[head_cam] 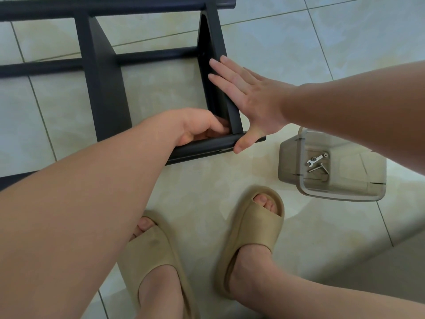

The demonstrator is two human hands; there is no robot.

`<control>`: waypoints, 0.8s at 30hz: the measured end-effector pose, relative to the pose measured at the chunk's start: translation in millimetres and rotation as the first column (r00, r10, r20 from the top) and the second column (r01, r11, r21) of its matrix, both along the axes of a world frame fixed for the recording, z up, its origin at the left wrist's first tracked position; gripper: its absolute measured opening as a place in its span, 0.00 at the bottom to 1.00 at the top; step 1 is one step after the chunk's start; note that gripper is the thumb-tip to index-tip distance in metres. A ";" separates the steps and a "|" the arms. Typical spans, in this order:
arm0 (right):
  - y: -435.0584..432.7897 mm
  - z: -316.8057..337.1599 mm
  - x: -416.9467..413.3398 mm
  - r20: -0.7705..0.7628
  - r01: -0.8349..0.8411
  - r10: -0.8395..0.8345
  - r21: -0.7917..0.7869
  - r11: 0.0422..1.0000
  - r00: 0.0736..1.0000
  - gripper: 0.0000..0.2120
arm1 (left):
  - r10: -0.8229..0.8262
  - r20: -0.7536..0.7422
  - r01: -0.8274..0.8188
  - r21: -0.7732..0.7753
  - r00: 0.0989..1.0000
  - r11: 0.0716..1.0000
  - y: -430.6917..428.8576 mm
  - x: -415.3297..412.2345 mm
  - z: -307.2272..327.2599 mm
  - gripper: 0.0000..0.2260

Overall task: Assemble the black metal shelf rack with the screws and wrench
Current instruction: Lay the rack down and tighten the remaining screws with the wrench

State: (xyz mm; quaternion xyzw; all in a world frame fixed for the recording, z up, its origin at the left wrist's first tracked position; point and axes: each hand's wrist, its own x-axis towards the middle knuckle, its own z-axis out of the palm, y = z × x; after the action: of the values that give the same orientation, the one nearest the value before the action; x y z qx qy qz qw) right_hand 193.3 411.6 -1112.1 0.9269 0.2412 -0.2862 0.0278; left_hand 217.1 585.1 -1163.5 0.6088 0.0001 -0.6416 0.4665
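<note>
The rack (103, 84) is being shown as black metal w/ a smooth, matt coat. Light is being thrown back by the pale floor tiles (276, 42), smooth & glossy. Screws (318, 168) & wrench (314, 160), shiny silver metal, are being held in a see-thru grey plastic box (287, 162). Tan sandals (253, 226) are being worn: matt, soft-looking rubber.

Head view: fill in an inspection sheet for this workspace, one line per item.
Surface: pale tiled floor; the rack lies on it.
Job's things: black shelf rack, bars and panels joined; wrench and screws in the clear tub.
Clutter: nothing seen.
Grippers: left hand grips the rack's near tube at the corner; right hand lies flat against the side panel, thumb on the tube end.
Cables: nothing seen.
Surroundings: feet in beige sandals near the rack.
</note>
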 end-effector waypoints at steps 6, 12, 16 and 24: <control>0.7 1.7 -0.3 0.001 0.000 0.000 0.003 1.000 1.000 0.72 | -0.020 0.042 0.017 0.072 0.999 0.997 -3.2 -2.5 5.1 0.08; 1.4 2.4 0.0 -0.007 -0.004 0.004 -0.008 1.000 1.000 0.72 | 0.025 0.091 -0.032 0.079 0.996 0.996 -5.4 -2.4 4.0 0.05; 0.9 1.6 0.4 -0.004 -0.002 0.002 0.000 1.000 1.000 0.72 | 0.057 0.109 -0.058 0.015 0.992 0.998 -3.7 -0.9 3.1 0.07; -0.3 -1.0 0.1 0.008 -0.006 0.006 0.005 1.000 1.000 0.71 | 0.049 0.075 -0.050 0.015 0.996 0.999 -5.5 -2.5 7.1 0.10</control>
State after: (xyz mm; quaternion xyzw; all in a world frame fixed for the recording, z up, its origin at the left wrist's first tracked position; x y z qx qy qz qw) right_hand 193.4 411.2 -1113.1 0.9273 0.2446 -0.2820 0.0273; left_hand 214.5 579.5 -1156.4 0.6360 0.0034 -0.6069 0.4766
